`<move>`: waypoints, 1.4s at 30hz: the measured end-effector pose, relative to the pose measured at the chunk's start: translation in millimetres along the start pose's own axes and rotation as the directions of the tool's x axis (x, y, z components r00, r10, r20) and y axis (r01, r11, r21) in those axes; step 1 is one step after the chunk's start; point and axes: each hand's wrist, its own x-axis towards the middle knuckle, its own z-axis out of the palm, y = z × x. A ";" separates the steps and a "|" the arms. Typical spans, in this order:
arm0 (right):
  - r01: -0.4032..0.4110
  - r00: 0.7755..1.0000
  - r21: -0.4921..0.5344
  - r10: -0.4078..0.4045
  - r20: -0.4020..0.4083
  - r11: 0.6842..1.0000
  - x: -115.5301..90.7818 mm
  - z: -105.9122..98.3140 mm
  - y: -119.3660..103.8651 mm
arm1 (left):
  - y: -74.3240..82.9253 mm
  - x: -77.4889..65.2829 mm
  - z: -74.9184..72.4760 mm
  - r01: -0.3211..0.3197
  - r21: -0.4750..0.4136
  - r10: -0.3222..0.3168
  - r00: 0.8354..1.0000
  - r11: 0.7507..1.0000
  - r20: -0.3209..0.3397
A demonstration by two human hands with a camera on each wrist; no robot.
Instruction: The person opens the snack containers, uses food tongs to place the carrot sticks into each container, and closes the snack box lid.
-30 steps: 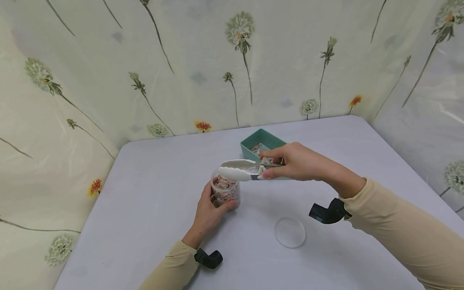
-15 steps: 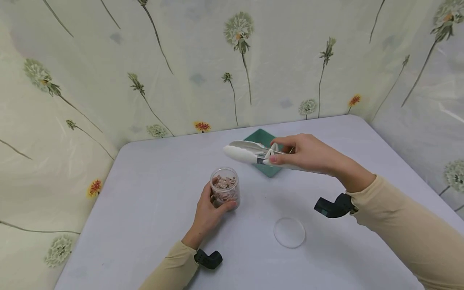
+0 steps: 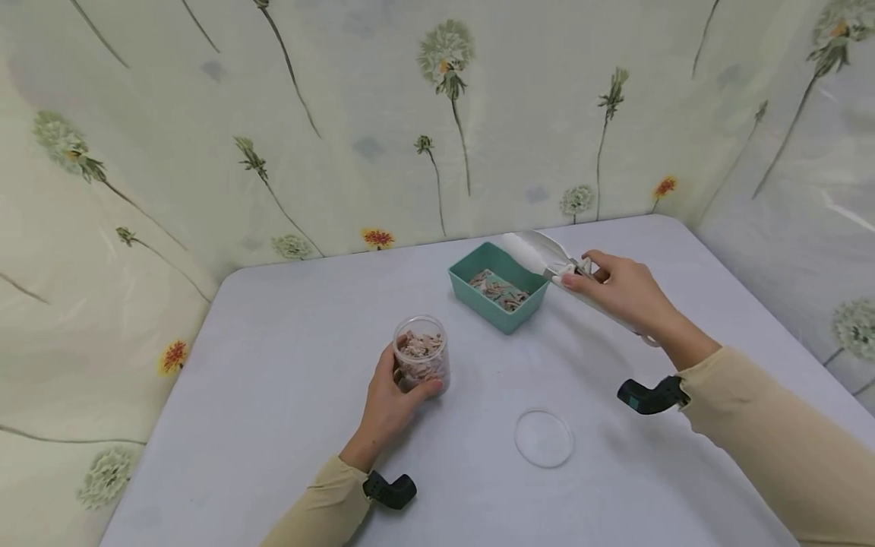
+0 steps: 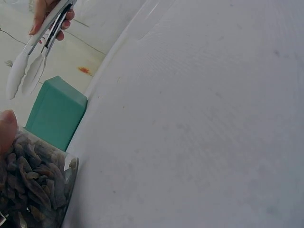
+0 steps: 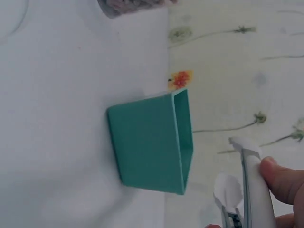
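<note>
My left hand is wrapped round a clear jar that stands upright and open-topped, with pinkish-brown dried strips inside. In my right hand are white-tipped metal tongs, held by the arms above the right rim of a green rectangular box. The tong tips are apart in the left wrist view, and no piece shows between them. More of the same strips lie on the bottom of the box; in the right wrist view its contents are hidden by its wall.
A clear round lid lies flat on the white table, right of the jar. Behind the table hangs a flower-printed sheet. Each forearm wears a black wrist camera.
The right hand has carried the tongs from above the jar to the right and back, past the green box, which is now uncovered. The left hand and jar stay in place.
</note>
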 end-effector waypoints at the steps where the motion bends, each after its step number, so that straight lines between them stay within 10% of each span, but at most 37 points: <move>1: -0.009 1.000 0.005 0.009 -0.011 1.000 -0.9 1.2 4.5 | 0.3 -0.1 0.1 0.000 -0.001 0.000 1.000 1.000 -0.002; 13: -0.019 0.995 -0.040 0.015 -0.098 0.999 -14.5 3.9 37.3 | 0.3 -0.3 -0.3 0.015 0.010 -0.015 1.000 1.000 -0.004; 22: 0.138 0.980 -0.413 -0.064 0.188 0.900 17.6 -39.1 -39.7 | -0.7 3.0 -3.2 -0.002 0.022 0.002 1.000 1.000 -0.002; 30: 0.100 0.847 -0.657 0.283 0.450 0.747 74.0 -37.8 -133.2 | -2.7 1.0 -0.3 0.000 -0.023 0.000 1.000 1.000 0.002; 35: 0.076 0.735 -0.686 0.425 0.529 0.723 97.7 -19.8 -131.4 | -3.1 -0.7 4.3 0.000 -0.032 0.000 1.000 0.999 0.020; 37: 0.083 0.739 -0.676 0.410 0.534 0.732 99.3 -16.9 -123.1 | -2.5 -0.7 4.4 0.000 -0.028 0.001 1.000 1.000 0.023; 42: 0.086 0.844 -0.572 0.245 0.477 0.816 90.5 -10.1 -103.0 | -4.1 0.1 -1.6 0.009 -0.011 -0.009 1.000 1.000 0.002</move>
